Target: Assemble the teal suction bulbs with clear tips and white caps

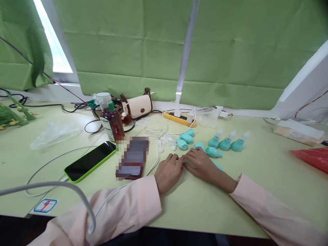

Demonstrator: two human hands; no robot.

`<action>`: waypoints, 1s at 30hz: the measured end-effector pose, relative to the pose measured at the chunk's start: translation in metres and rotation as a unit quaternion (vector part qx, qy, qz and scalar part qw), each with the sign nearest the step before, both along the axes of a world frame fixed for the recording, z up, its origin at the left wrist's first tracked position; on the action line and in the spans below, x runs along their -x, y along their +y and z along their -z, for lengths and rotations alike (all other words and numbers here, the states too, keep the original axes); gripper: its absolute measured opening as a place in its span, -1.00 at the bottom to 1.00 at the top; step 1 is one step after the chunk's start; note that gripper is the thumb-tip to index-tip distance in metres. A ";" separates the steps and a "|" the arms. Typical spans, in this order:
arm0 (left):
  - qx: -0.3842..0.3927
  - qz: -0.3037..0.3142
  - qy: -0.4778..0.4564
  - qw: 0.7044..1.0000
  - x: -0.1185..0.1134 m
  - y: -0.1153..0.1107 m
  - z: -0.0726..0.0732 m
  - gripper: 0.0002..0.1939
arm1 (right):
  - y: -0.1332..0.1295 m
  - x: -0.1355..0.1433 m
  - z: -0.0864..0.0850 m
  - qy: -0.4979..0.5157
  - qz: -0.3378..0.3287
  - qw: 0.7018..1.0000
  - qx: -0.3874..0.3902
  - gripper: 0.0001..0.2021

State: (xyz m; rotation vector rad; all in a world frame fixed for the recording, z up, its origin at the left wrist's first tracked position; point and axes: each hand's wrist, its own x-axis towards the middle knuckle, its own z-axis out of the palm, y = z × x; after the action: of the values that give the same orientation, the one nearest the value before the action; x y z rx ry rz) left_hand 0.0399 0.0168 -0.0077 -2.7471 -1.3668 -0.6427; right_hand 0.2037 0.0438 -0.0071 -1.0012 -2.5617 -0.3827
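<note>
My left hand (168, 173) and my right hand (201, 164) meet low over the table, fingertips close together. The fingers of both are bent inward, and whatever lies between them is hidden. Just beyond my right hand lie loose turquoise squeeze bulbs, among them one bulb (214, 152) on its side and another (181, 143) farther left. A small heap of clear plastic tips (167, 141) sits beyond my left hand. To the right stand three turquoise bulbs with clear tips fitted, which look like nasal aspirators (224, 143).
Left of my hands lie a blurred phone (133, 157) and a green-cased phone (89, 162) on a cable. Behind them stand a brown bottle (112, 123) and a cream handbag (140, 106). A yellow power strip (179, 119) lies at the back. Red plastic (312, 159) is at right.
</note>
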 end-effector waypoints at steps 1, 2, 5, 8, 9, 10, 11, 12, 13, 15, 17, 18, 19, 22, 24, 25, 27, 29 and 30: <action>-0.002 -0.001 0.015 1.000 -0.002 0.002 0.001 -0.76 | 0.000 -0.001 0.000 -0.011 0.002 1.000 0.009 -0.83; -0.004 0.000 0.029 1.000 -0.003 0.003 0.001 -0.78 | 0.001 -0.002 0.000 -0.015 0.004 1.000 0.013 -0.83; -0.009 0.012 0.057 0.998 -0.006 0.005 0.002 -0.81 | 0.008 -0.011 -0.004 -0.013 0.024 1.000 0.016 -0.77; -0.008 0.024 0.064 0.998 -0.008 0.004 0.000 -0.81 | 0.017 -0.023 -0.009 -0.008 0.061 0.998 0.013 -0.76; -0.006 0.028 0.061 0.998 -0.008 0.004 -0.001 -0.81 | 0.020 -0.026 -0.010 -0.008 0.071 0.997 0.012 -0.78; -0.002 0.032 0.057 0.998 -0.008 0.004 -0.002 -0.82 | 0.022 -0.029 -0.011 -0.008 0.079 0.997 0.012 -0.80; 0.002 0.035 0.050 0.998 -0.008 0.004 -0.003 -0.81 | 0.023 -0.031 -0.012 -0.008 0.082 0.997 0.014 -0.82; 0.007 0.037 0.041 0.998 -0.008 0.004 -0.003 -0.82 | 0.024 -0.032 -0.012 -0.008 0.081 0.997 0.016 -0.83; 0.014 0.038 0.029 0.999 -0.008 0.005 -0.004 -0.82 | 0.025 -0.033 -0.012 -0.008 0.078 0.997 0.020 -0.83; 0.028 0.037 0.000 0.999 -0.008 0.006 -0.005 -0.82 | 0.026 -0.033 -0.011 -0.003 0.064 0.998 0.027 -0.83; 0.045 0.027 -0.040 0.998 -0.010 0.008 -0.005 -0.81 | 0.026 -0.031 -0.010 0.008 0.048 0.998 0.033 -0.83; 0.055 0.019 -0.063 0.996 -0.010 0.009 -0.005 -0.80 | 0.026 -0.030 -0.009 0.016 0.040 0.999 0.033 -0.82; 0.066 0.010 -0.090 0.994 -0.010 0.011 -0.004 -0.78 | 0.025 -0.028 -0.009 0.026 0.032 0.999 0.033 -0.81; 0.103 -0.009 -0.182 0.978 -0.008 0.017 -0.003 -0.75 | 0.020 -0.019 -0.007 0.059 0.012 0.998 0.024 -0.78; 0.137 -0.009 -0.246 0.960 -0.005 0.021 -0.002 -0.72 | 0.015 -0.012 -0.006 0.073 0.001 0.997 0.016 -0.76; 0.156 -0.005 -0.277 0.948 -0.004 0.023 -0.002 -0.71 | 0.013 -0.010 -0.005 0.077 -0.004 0.997 0.012 -0.76; 0.197 0.008 -0.336 0.921 -0.002 0.025 0.000 -0.72 | 0.009 -0.006 -0.003 0.078 -0.009 0.997 0.006 -0.75; 0.242 0.020 -0.387 0.890 -0.001 0.027 0.002 -0.75 | 0.007 -0.005 -0.001 0.076 -0.009 0.997 0.000 -0.75; 0.266 0.025 -0.409 0.872 -0.001 0.028 0.002 -0.76 | 0.006 -0.006 -0.001 0.074 -0.008 0.997 -0.001 -0.75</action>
State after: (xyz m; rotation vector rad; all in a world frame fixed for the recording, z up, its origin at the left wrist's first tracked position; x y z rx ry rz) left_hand 0.0413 0.0446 -0.0101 -3.0388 -1.8174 -1.8507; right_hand 0.2093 0.0500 -0.0061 -0.9699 -2.4344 -0.2964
